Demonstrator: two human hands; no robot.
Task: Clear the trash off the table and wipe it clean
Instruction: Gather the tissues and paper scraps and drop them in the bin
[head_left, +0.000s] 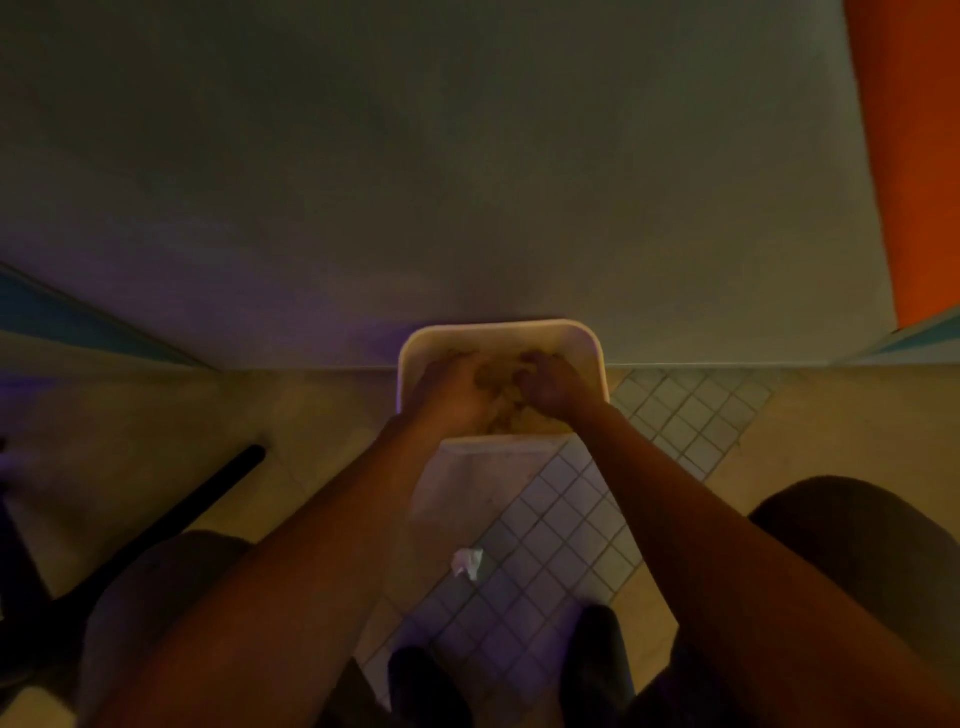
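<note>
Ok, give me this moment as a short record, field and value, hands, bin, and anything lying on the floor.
place: white bin standing on the floor against a wall
left hand: over the bin's opening, on brownish crumpled trash
right hand: over the bin's opening, on the same trash
grip: too dim and blurred to tell whether either hand is gripping or pressing
floor: small white scrap of paper on the tiles, in front of the bin, outside it
table: not in view
light: dim
</note>
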